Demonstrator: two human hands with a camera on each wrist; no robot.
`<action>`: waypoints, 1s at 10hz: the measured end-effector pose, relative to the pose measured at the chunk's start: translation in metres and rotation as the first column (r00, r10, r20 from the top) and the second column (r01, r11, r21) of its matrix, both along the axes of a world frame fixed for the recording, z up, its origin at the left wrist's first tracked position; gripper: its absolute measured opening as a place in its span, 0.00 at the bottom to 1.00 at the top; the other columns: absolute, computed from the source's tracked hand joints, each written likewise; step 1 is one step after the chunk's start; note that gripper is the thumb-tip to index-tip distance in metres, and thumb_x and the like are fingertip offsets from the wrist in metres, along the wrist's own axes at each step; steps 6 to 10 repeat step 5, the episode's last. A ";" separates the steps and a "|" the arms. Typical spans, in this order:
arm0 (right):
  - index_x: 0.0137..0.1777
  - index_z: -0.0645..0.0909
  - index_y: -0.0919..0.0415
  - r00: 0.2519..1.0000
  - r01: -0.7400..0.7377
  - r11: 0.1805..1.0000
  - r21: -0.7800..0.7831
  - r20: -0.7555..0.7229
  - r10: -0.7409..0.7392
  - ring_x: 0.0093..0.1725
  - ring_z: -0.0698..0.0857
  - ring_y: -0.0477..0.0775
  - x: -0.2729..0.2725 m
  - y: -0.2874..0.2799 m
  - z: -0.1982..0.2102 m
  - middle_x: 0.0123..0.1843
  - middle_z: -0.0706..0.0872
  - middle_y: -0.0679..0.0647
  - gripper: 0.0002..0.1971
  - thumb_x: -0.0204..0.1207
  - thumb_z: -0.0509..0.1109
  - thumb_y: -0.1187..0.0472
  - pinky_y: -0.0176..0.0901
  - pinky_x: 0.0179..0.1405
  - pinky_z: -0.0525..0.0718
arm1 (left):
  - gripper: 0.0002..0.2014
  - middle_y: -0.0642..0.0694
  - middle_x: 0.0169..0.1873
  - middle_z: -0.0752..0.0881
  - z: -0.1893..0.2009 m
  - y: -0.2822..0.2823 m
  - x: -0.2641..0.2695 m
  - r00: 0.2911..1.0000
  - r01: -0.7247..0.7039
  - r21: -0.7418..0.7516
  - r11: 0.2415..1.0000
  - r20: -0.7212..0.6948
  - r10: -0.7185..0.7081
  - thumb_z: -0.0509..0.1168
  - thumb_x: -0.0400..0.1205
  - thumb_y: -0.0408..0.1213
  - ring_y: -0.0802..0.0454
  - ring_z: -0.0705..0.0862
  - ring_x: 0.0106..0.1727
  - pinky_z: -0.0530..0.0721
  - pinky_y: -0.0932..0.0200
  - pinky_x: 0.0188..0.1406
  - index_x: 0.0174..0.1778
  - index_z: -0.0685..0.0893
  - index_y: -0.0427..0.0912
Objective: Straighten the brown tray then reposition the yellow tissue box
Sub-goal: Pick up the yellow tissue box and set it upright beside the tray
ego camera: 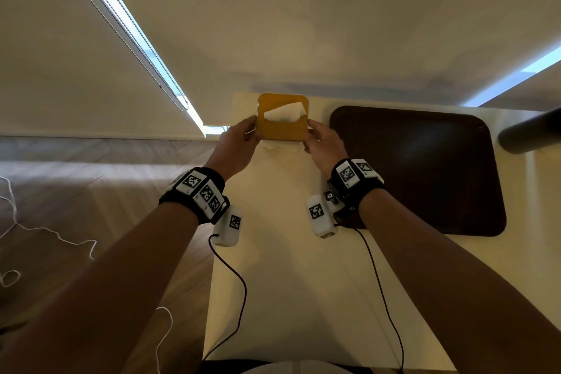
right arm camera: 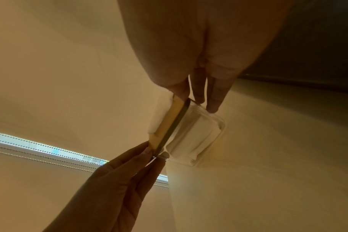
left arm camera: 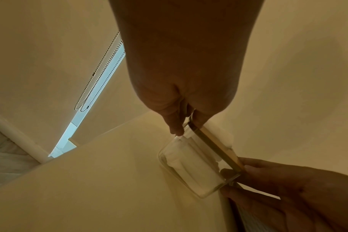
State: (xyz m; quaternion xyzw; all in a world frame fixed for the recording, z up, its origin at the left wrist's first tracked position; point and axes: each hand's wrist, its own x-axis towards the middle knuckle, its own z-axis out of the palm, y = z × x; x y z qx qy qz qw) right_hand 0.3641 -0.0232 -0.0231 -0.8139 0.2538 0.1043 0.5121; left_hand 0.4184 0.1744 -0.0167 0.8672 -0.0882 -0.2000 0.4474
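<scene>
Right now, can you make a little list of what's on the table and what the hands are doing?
tissue box: yellow tissue box, yellow lid, clear body, white tissue poking out
left hand: left hand grips the box's left side
right hand: right hand grips its right side
tray: brown tray, flat on the table, right of the box

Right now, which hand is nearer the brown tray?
Right. The right hand grips the yellow tissue box on its right edge, just left of the brown tray. The left hand grips the box's left edge, farther away.
</scene>
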 end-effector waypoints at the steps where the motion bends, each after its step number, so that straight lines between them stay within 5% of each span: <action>1: 0.74 0.76 0.47 1.000 -0.012 1.000 -0.010 0.001 0.012 0.62 0.87 0.60 -0.001 0.000 0.004 0.64 0.88 0.55 0.19 0.85 0.60 0.55 0.62 0.67 0.84 | 0.21 0.50 0.67 0.87 0.001 0.000 -0.002 1.000 -0.001 -0.010 1.000 -0.005 0.001 0.63 0.86 0.39 0.58 0.85 0.61 0.77 0.65 0.60 0.76 0.77 0.48; 3: 0.78 0.72 0.50 0.998 -0.056 0.997 -0.047 -0.030 0.055 0.67 0.84 0.60 -0.004 -0.002 0.013 0.71 0.84 0.56 0.21 0.85 0.60 0.53 0.61 0.70 0.81 | 0.24 0.47 0.74 0.81 0.000 0.002 -0.003 0.997 -0.036 -0.014 0.999 -0.072 0.035 0.64 0.86 0.40 0.52 0.83 0.70 0.76 0.61 0.64 0.80 0.72 0.47; 4: 0.79 0.70 0.52 0.996 -0.079 0.994 -0.076 -0.042 0.076 0.74 0.78 0.59 -0.011 -0.009 0.019 0.76 0.79 0.56 0.23 0.85 0.60 0.52 0.53 0.75 0.73 | 0.27 0.45 0.78 0.76 0.001 0.007 -0.008 0.991 -0.101 -0.012 0.995 -0.089 0.099 0.64 0.85 0.45 0.48 0.78 0.75 0.75 0.58 0.67 0.81 0.69 0.46; 10: 0.79 0.69 0.54 0.990 -0.138 0.981 -0.136 -0.023 0.136 0.76 0.76 0.58 -0.030 -0.014 0.029 0.78 0.77 0.58 0.22 0.86 0.60 0.53 0.53 0.74 0.73 | 0.26 0.46 0.77 0.76 0.005 0.014 -0.025 0.993 -0.116 -0.024 0.993 -0.025 0.115 0.65 0.85 0.47 0.50 0.79 0.74 0.74 0.60 0.63 0.79 0.71 0.49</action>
